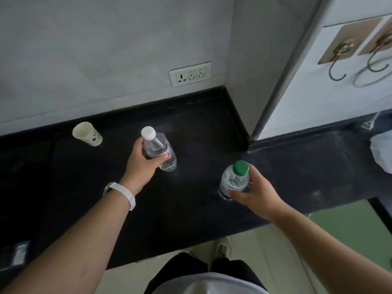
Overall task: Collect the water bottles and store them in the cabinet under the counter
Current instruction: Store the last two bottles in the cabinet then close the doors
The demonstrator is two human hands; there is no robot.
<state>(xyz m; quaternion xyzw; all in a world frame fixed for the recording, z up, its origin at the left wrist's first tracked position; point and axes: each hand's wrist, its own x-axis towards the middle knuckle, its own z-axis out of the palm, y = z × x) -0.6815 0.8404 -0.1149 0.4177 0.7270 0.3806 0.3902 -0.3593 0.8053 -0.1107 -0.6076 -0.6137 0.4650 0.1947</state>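
Two clear water bottles stand upright on the black counter (191,128). The white-capped bottle (162,148) with a red-and-white label is at centre left, and my left hand (142,164) is wrapped around its body. The shorter green-capped bottle (234,179) is to the right, nearer the counter's front edge, and my right hand (257,192) grips its lower body from the right. The cabinet under the counter is hidden from view.
A paper cup (88,134) stands at the back left near the grey wall. A white socket panel (190,74) is on the wall. A white appliance side with metal hooks (337,66) rises at right, with a white bag (381,151) beside it.
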